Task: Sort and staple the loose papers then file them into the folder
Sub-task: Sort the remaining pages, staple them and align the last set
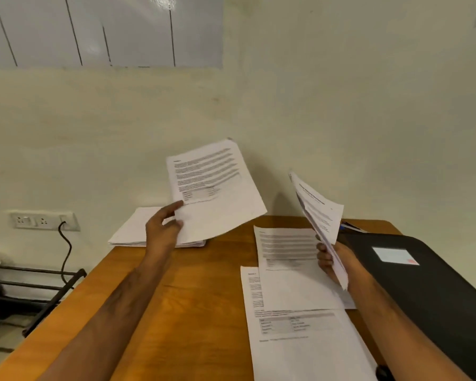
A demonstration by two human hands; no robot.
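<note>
Sorting under way, stapling and filing outstanding: left hand (pixel 162 229) pinching one sheet (pixel 215 188), right hand (pixel 331 261) gripping a sheaf (pixel 320 215), beside shut folder (pixel 423 284) on tabletop (pixel 190 298).

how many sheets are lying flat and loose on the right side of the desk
2 visible: the near sheet at the front edge, and the far sheet overlapping its top, beside the folder. More may lie hidden beneath.

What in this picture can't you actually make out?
- Text on the sheet in the left hand: blurred, head view.
- Page count of the bundle in the right hand: seen edge-on.
- Black folder: cut off by the right edge.
- Stapler: none visible.
</note>
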